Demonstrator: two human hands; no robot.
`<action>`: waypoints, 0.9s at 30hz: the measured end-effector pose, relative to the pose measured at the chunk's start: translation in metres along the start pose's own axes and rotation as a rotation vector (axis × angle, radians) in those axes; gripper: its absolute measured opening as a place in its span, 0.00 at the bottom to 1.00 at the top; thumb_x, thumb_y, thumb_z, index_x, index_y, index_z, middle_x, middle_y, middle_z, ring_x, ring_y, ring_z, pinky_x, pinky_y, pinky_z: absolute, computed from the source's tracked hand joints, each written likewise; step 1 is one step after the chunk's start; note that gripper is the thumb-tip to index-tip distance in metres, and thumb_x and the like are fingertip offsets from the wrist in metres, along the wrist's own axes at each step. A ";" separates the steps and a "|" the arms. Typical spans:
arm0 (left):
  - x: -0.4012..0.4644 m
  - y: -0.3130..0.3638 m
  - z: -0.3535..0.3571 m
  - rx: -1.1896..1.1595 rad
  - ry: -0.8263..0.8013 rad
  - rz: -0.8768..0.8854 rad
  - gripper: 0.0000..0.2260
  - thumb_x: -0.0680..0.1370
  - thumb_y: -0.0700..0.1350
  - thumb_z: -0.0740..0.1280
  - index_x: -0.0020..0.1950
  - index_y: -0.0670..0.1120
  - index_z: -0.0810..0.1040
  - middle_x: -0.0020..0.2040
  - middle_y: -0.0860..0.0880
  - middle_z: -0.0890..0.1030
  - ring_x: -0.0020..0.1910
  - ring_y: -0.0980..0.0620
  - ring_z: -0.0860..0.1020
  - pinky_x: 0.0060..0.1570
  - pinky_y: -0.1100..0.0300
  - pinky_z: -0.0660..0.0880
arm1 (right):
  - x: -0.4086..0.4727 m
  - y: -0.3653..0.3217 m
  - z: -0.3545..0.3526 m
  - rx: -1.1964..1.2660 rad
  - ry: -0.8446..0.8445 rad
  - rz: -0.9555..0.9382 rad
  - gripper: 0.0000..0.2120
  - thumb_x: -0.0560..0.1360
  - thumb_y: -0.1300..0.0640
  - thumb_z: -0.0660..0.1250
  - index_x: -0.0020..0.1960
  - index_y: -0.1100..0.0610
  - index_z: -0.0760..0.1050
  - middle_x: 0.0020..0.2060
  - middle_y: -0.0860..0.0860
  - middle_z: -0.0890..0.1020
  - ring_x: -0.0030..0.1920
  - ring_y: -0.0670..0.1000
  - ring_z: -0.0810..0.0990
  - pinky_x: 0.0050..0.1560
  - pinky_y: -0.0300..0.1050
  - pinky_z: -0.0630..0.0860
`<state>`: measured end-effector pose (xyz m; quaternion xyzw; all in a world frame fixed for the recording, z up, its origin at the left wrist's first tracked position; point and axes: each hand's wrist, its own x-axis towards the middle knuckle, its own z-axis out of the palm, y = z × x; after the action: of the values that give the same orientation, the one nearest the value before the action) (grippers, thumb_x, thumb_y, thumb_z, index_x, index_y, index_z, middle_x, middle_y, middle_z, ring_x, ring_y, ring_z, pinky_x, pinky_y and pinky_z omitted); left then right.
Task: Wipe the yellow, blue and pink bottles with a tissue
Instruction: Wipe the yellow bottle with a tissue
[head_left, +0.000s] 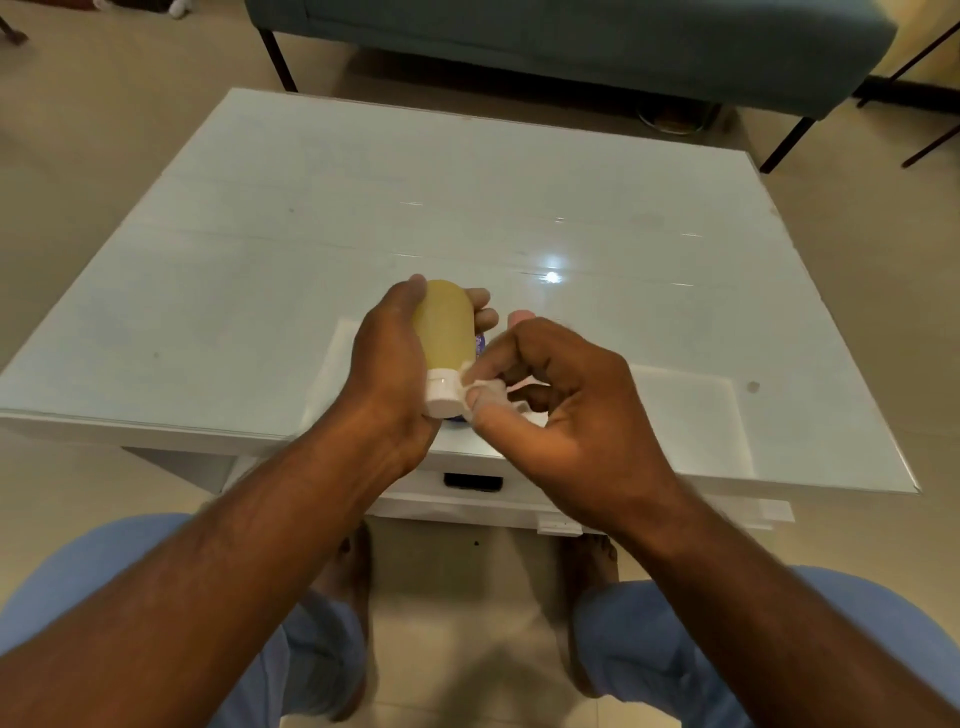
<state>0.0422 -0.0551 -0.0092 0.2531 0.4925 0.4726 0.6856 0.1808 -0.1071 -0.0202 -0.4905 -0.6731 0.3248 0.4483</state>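
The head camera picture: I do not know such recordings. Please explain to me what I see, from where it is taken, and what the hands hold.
There is no machine here. A person wears a camera on the head, so you look down at their own two arms and knees. The left hand grips a yellow bottle, its white cap toward the person. The right hand pinches a white tissue against the cap. Below is a white glass-topped table. Something blue or purple peeks out behind the hands, too hidden to identify. A teal bench stands beyond.
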 end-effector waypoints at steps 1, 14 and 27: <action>-0.001 -0.001 0.000 0.028 0.002 0.013 0.22 0.82 0.56 0.55 0.54 0.44 0.84 0.50 0.42 0.84 0.56 0.39 0.82 0.63 0.40 0.73 | 0.001 0.000 -0.001 0.017 0.023 0.032 0.03 0.76 0.64 0.75 0.48 0.58 0.83 0.45 0.49 0.84 0.49 0.51 0.84 0.43 0.44 0.83; -0.005 -0.014 0.005 0.253 -0.002 0.046 0.15 0.82 0.58 0.58 0.49 0.54 0.81 0.45 0.46 0.84 0.44 0.45 0.82 0.50 0.46 0.78 | 0.007 0.008 -0.006 -0.007 0.168 0.140 0.03 0.78 0.61 0.73 0.51 0.56 0.85 0.48 0.48 0.86 0.50 0.49 0.86 0.50 0.47 0.85; -0.011 -0.018 0.012 0.342 -0.041 0.063 0.15 0.82 0.57 0.57 0.47 0.51 0.79 0.46 0.45 0.83 0.44 0.47 0.82 0.47 0.51 0.79 | 0.008 0.010 -0.011 -0.034 0.151 0.081 0.04 0.74 0.63 0.75 0.49 0.57 0.86 0.46 0.49 0.86 0.49 0.48 0.86 0.49 0.48 0.85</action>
<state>0.0594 -0.0714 -0.0145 0.3909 0.5437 0.3979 0.6271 0.1936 -0.0965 -0.0221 -0.5478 -0.6224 0.2931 0.4761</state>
